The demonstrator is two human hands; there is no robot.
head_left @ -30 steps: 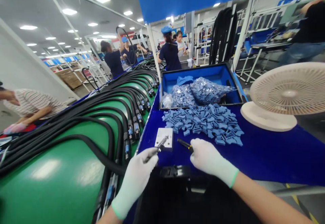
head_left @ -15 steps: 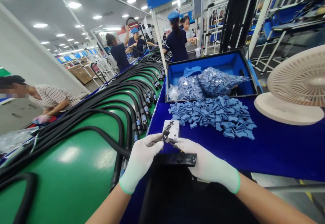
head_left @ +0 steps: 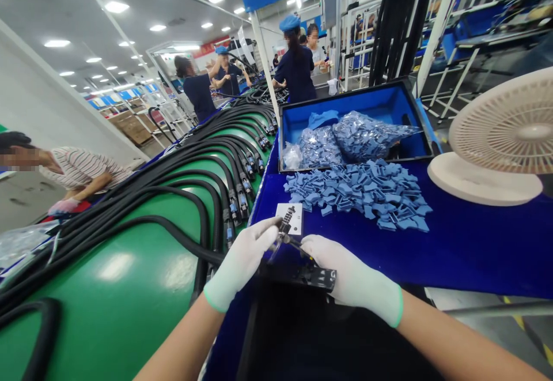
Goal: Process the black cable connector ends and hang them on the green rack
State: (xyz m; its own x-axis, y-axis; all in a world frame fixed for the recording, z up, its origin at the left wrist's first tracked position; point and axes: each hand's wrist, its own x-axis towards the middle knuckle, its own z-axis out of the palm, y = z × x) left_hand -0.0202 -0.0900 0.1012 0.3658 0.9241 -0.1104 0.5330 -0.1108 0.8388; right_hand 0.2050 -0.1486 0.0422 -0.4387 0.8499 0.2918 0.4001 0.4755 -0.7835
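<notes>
My left hand, in a white glove, has its thumb and fingers closed at a small black ribbed part. That part lies over a white block with small holes. My right hand, also gloved, is wrapped round a dark tool-like piece that reaches to the ribbed part; its full shape is hidden. Beneath the hands is a black bar with pale marks on its end. Small blue clips lie heaped on the blue table beyond my right hand.
Black hoses with connectors lie across the green surface at left. Behind the clips stands a blue crate holding bagged clips. A fan is at right. Another person works at far left; several people are farther back.
My left hand has moved slightly down and left, its fingers extended further along the ribbed part. The black bar has tilted a little. The whole view has shifted slightly.
</notes>
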